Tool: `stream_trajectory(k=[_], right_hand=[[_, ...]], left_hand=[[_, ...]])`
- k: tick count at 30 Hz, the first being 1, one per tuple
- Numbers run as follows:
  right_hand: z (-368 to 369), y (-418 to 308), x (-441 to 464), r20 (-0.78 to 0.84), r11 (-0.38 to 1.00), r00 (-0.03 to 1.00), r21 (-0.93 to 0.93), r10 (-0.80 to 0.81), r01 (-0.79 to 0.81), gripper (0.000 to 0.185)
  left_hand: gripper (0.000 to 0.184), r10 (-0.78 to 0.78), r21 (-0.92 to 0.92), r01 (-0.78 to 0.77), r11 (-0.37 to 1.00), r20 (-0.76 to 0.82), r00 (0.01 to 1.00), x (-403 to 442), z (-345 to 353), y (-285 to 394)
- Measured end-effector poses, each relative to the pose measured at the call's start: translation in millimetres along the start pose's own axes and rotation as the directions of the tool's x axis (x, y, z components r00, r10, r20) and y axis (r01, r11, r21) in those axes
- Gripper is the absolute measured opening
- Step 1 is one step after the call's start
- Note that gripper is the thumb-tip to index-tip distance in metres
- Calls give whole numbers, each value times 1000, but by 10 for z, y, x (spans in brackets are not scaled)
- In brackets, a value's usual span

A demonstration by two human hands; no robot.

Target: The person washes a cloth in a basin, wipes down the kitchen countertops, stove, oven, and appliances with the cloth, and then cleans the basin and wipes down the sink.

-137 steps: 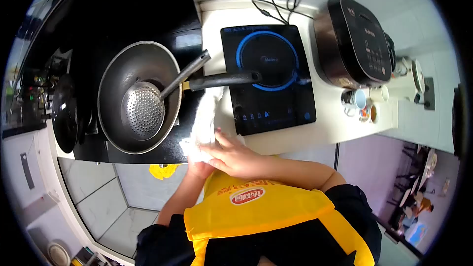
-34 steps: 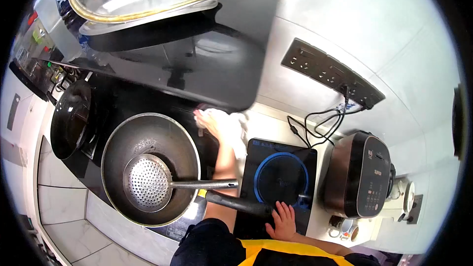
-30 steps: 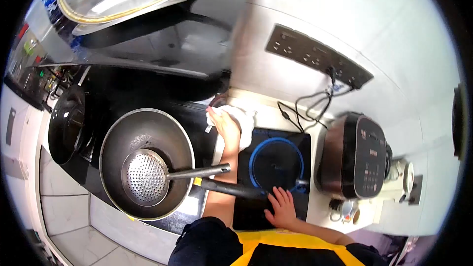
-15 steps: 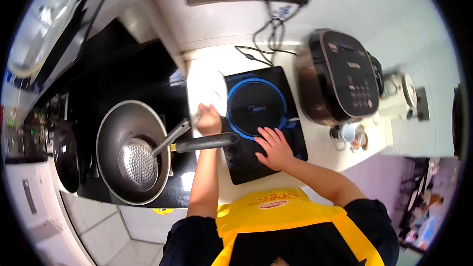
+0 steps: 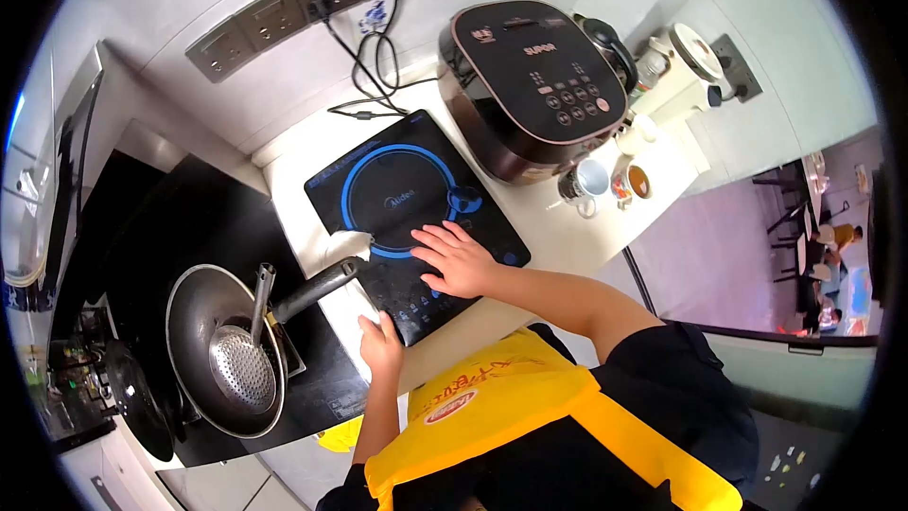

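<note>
My left hand (image 5: 381,345) is at the counter's front edge, its fingers closed on a white cloth (image 5: 354,305). That cloth lies along the left side of the black induction cooktop (image 5: 397,199), partly under the wok's dark handle (image 5: 317,291). Flat on the cooktop, near the lower right of its blue ring, rests my right hand (image 5: 459,260) with fingers spread. To the left, a wok (image 5: 194,331) sits on the black stove and holds a perforated metal skimmer (image 5: 243,369).
Behind the cooktop stands a rice cooker (image 5: 544,76), with cups (image 5: 588,178) and a white kettle (image 5: 686,61) to its right. Black cables (image 5: 378,71) run up to a wall socket strip (image 5: 274,17). A dark pan (image 5: 137,402) is at far left.
The view has turned towards the rice cooker. My left hand has come from the back of the counter to its front edge with the cloth. My right hand stays on the cooktop.
</note>
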State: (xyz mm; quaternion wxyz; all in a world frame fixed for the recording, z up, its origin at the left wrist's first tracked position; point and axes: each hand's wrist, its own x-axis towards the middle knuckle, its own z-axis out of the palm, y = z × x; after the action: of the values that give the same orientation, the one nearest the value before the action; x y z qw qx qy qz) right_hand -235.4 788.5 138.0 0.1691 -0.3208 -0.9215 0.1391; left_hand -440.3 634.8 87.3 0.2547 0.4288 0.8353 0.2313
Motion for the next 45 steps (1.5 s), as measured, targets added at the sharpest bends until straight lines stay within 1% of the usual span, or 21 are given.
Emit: stream_trajectory(k=[2,4,5,7,8,10,12,13,16,18,19,20,23,27,29,30,32,34,36,42,45], right_hand=[[-13,3,-23,-34,1000,999,-6,10,-11,47],[4,10,-59,-49,1000,999,2,-14,14,46],[14,20,-82,-66,1000,998,15,-16,17,46],[44,27,-117,-71,999,997,29,-15,17,47],[82,39,-136,-77,999,997,27,-18,20,48],[222,29,-150,-98,1000,995,15,27,-25,48],[99,-174,-203,-39,976,984,138,172,-166,46],[86,-256,-260,-228,982,962,144,151,-120,41],[-145,-360,-630,-356,941,891,283,284,-186,34],[-271,-255,-1014,-474,863,726,356,498,-359,26],[-482,-220,-1201,-342,684,603,493,720,-537,27],[-502,-60,-1442,-367,589,463,557,807,-585,31],[-690,501,-2054,-387,343,108,612,916,-713,45],[-690,1449,-2480,-622,411,-42,565,782,-715,50],[-890,1672,-2440,-168,99,-230,954,958,-283,48],[-898,1839,-2478,-162,94,-229,955,960,-282,48],[-825,2198,-2577,3,-3,-1,984,1000,-177,41],[-653,2393,-2672,-61,69,39,968,997,-243,34],[-624,2417,-2733,-138,140,23,957,990,-256,31],[-1004,2552,-3209,-220,232,103,965,970,-124,27],[-1294,2764,-3491,-192,216,147,962,970,-169,28]], left_hand=[[43,22,-5,-22,1000,63,998,-265,-50,-109],[44,22,110,-61,992,326,945,-481,-193,-180],[44,37,117,-82,990,342,939,-612,-283,-228],[36,304,-273,-187,944,495,814,-755,-494,-283],[36,322,-273,-205,940,507,799,-760,-593,-257],[30,145,-477,176,861,563,814,-735,-852,-203],[26,360,-665,24,747,435,825,-610,-1145,122],[26,391,-672,-18,740,409,824,-517,-1242,163],[36,591,-675,-275,685,293,752,-329,-1408,434],[60,742,-657,-543,523,38,669,-381,-1345,768],[63,692,-815,-326,480,123,712,-453,-1271,879],[66,647,-910,-82,405,222,730,-498,-1218,948],[55,634,-929,86,359,310,709,-366,-825,976],[31,539,-871,209,444,446,714,-396,-247,1493],[23,526,-828,243,505,519,674,-485,54,1974],[37,527,-812,205,547,524,669,-519,268,2183],[58,481,-705,214,676,643,596,-596,645,2664],[93,439,-614,88,784,649,621,-506,1230,2939],[100,293,-513,244,823,752,591,-487,1592,3300],[106,255,-468,217,856,750,610,-373,2133,3794],[109,300,-436,78,896,728,616,-388,2331,3960]])
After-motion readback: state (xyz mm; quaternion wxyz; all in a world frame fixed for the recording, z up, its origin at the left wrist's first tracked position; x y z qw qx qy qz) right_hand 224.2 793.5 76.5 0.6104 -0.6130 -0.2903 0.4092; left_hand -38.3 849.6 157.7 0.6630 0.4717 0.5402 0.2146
